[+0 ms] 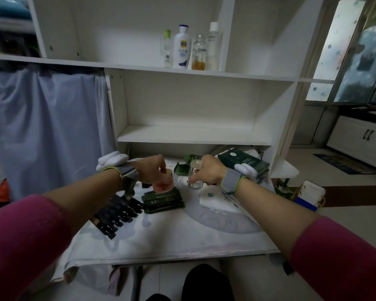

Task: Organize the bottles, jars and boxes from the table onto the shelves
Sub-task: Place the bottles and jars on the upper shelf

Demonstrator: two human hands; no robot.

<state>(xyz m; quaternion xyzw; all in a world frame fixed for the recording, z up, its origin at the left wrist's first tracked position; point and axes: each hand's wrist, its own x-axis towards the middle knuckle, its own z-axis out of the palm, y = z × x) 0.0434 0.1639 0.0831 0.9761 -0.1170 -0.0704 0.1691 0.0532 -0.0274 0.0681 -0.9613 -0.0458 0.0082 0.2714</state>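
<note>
Left hand [149,168] grips a pink jar [163,181]; just beside it, right hand [208,170] grips a clear glass jar [195,175].

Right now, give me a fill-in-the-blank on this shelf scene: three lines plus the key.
1. The upper shelf holds ____ bottles.
2. The blue-capped bottle stands second from the ____ in that row.
3. The left hand grips the ____ jar, while the right hand grips the clear bottle.

Missing words: four; left; pink.
</note>
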